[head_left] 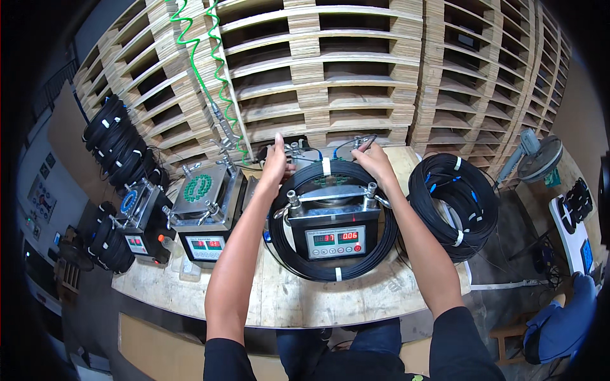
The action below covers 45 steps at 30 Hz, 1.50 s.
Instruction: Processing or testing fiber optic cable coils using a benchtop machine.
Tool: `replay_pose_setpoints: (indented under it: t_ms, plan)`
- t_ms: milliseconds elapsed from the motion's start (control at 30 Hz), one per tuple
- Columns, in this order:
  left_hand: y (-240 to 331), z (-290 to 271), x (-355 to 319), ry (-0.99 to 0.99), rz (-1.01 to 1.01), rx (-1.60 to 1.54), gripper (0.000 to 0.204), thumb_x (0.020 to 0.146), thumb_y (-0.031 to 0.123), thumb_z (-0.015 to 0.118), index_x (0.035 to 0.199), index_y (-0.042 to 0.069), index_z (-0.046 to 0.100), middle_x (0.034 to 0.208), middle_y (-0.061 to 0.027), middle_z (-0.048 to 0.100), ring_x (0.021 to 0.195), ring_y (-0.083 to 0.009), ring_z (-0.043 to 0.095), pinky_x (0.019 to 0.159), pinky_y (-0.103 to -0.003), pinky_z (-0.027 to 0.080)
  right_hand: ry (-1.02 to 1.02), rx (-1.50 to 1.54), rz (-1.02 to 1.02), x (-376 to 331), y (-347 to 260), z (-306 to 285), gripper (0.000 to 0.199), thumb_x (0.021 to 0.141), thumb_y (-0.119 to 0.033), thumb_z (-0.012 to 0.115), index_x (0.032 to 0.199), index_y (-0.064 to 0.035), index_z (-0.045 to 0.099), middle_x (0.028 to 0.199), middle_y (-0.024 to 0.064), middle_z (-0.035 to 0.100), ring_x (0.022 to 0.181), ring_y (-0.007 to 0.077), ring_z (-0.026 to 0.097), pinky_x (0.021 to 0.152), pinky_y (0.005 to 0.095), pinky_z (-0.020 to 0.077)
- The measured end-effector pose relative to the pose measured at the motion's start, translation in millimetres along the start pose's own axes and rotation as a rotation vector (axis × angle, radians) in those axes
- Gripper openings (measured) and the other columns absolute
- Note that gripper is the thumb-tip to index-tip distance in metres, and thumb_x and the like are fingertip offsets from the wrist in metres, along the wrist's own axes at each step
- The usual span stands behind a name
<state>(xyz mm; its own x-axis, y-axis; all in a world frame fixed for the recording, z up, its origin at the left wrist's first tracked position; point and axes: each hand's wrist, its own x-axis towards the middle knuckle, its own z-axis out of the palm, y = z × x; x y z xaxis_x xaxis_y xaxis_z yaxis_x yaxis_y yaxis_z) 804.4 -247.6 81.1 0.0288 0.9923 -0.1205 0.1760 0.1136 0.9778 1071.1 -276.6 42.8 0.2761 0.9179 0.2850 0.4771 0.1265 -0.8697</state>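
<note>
A coil of black cable (pixel 277 236), bound with white ties, hangs around a black machine (pixel 298 232) with a lit red and green display. At the coil's upper left, my left hand (pixel 276 166) is raised beside the machine, fingers extended and apart, with nothing visible held. My right hand (pixel 375 162) pinches a thin dark cable end behind the coil's upper right; its tip is too small to make out. Two blue connectors (pixel 335 153) show near the coil's top tie. Clamp posts (pixel 293 202) stand at the machine's front corners.
Two similar machines (pixel 202 193) (pixel 135 206) with round connector plates stand to the left. Another black cable coil (pixel 454 203) lies right. Bundled cables (pixel 114 146) are stacked far left. Wooden pallets (pixel 311 70) rise behind the table (pixel 305 305). A person (pixel 562 324) sits at lower right, near a fan (pixel 539 157).
</note>
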Motion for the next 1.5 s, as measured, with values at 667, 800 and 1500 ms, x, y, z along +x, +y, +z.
replay_pose_setpoints:
  t_ms: [667,800,1500]
  plan:
    - [-22,3,-6,0.139,0.351,0.218,0.092,0.078,0.035,0.077,0.153,0.006,0.033,0.093,-0.0151,0.069,0.09,-0.0254,0.067,0.088,-0.037,0.051,-0.131,0.087,-0.006,9,11,-3,0.035,0.082,-0.029,0.074,0.096,0.0014,0.064,0.089,0.0124,0.071,0.084,0.0212,0.066,0.079,0.0347,0.0519]
    - [-27,-1,5,0.135,0.265,0.183,0.089,0.082,0.033,0.073,0.154,0.004,0.03,0.095,-0.0159,0.069,0.091,-0.0252,0.067,0.09,-0.036,0.05,-0.076,0.151,0.003,4,16,-1,0.036,0.081,-0.029,0.075,0.096,0.0018,0.065,0.089,0.0141,0.071,0.085,0.0229,0.067,0.081,0.0337,0.0522]
    - [-28,1,27,-0.01,0.029,0.058,0.11,0.079,0.03,0.079,0.159,0.002,0.01,0.116,-0.0221,0.062,0.101,-0.0242,0.063,0.088,-0.039,0.053,-0.039,0.131,0.004,11,32,-7,0.047,0.082,-0.03,0.074,0.108,0.0034,0.055,0.094,0.0157,0.069,0.084,0.022,0.068,0.079,0.0339,0.0535]
